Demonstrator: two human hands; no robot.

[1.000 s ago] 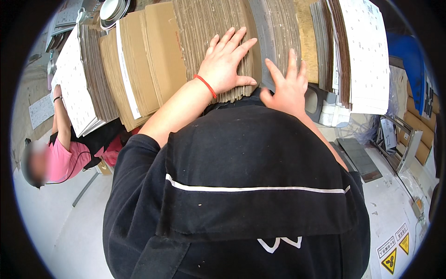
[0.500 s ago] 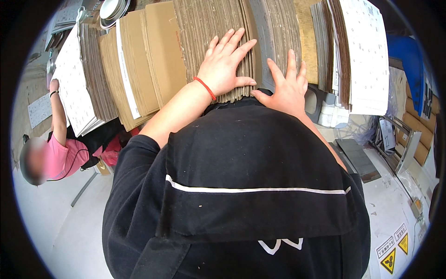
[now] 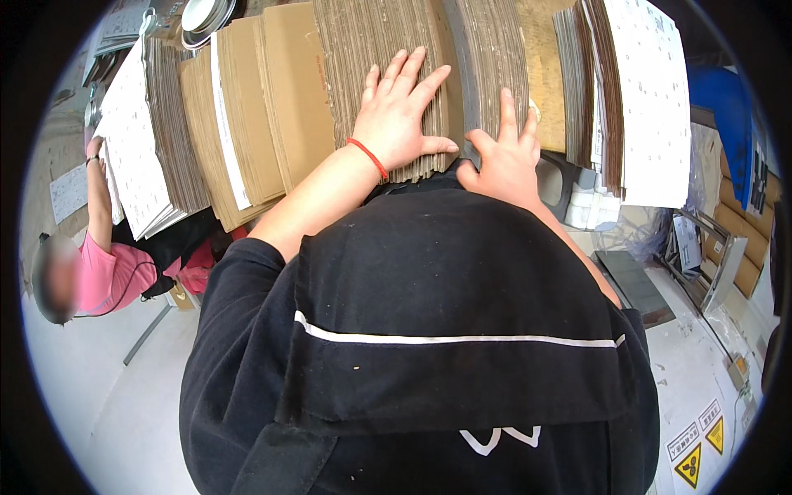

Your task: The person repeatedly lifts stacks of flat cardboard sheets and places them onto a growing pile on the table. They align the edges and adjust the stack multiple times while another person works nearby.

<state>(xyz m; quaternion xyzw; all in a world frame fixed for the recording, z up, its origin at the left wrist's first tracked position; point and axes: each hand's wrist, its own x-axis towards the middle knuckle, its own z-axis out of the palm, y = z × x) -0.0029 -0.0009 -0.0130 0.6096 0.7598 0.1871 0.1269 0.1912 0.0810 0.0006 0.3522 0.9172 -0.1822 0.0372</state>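
both hands sorted the upright cardboard stack [image 3: 388, 58]: left hand [image 3: 398, 115] lay flat, fingers spread; right hand [image 3: 505, 161] fingers splayed at a gap. next move needed pinching a sheet.

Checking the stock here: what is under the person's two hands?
Both the left hand and the right hand lie flat on a stack of flattened brown cardboard sheets. What supports the stack is hidden by the person's body.

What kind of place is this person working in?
Probably a packaging or box-making workshop. Both hands, left hand and right hand, press on upright stacks of flattened corrugated cardboard sheets; printed white sheets stand alongside, and hazard stickers mark the floor.
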